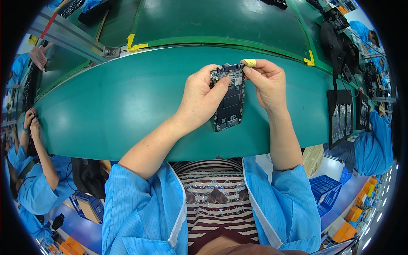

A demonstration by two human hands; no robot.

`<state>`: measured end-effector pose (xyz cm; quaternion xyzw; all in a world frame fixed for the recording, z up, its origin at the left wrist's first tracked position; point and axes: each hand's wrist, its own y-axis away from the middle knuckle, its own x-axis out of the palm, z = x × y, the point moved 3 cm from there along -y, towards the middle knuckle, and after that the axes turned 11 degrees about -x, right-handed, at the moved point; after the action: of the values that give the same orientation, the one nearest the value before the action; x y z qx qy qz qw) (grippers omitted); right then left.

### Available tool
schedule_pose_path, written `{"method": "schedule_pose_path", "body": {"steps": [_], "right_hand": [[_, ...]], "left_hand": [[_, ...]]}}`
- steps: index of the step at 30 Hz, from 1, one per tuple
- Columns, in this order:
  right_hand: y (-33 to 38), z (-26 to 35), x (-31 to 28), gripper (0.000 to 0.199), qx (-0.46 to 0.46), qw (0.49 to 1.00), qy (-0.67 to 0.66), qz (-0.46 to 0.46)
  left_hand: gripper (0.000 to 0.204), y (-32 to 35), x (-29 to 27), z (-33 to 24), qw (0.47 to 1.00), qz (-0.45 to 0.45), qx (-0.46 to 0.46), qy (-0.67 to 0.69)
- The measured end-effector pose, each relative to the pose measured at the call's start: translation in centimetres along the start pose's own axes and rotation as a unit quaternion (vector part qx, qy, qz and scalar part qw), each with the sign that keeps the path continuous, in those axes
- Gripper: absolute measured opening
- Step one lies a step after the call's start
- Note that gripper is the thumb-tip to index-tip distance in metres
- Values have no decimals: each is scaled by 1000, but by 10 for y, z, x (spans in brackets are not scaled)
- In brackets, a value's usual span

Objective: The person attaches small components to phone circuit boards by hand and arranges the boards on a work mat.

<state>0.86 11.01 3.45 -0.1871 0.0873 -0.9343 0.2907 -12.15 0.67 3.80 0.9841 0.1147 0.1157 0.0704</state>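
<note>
A dark, long circuit board (230,102) is held up over the green work surface (119,102), tilted with its narrower end toward me. My left hand (204,91) grips its upper left part, the thumb pressed on the face among small components. At the board's far right corner, my right hand (267,80) pinches with thumb and forefinger. Yellow tape (250,63) wraps that forefinger's tip. A dark connector block (231,67) runs along the far edge. Whether the right fingertips hold a separate small part there cannot be made out.
A green-edged conveyor belt (221,21) with yellow corner tape runs beyond the work surface. A metal rail (70,36) stands at the far left. A black tray of boards (340,119) lies at the right. Co-workers in blue (38,182) sit at both sides.
</note>
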Motion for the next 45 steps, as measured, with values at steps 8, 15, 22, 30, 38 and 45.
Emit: {"method": "schedule_pose_path", "body": {"steps": [8,15,22,30,38,45], "right_hand": [[1,0,2,18,0,1000,3,-10],[1,-1,3,17,11,1000,-1,-16],[1,-4,1,15,33,998,-44,-19],[1,-10,1,11,64,994,-83,-32],[1,-12,-2,11,101,983,-153,-18],[1,-11,1,13,83,989,-123,-12]], "left_hand": [[13,-1,-1,2,1000,1,9,-13],[14,-1,0,2,1000,0,6,-8],[10,-2,1,2,999,-27,30,-7],[12,-1,0,3,999,-24,28,-26],[12,2,4,-2,1000,2,26,14],[12,0,2,1,1000,-10,29,3]]}}
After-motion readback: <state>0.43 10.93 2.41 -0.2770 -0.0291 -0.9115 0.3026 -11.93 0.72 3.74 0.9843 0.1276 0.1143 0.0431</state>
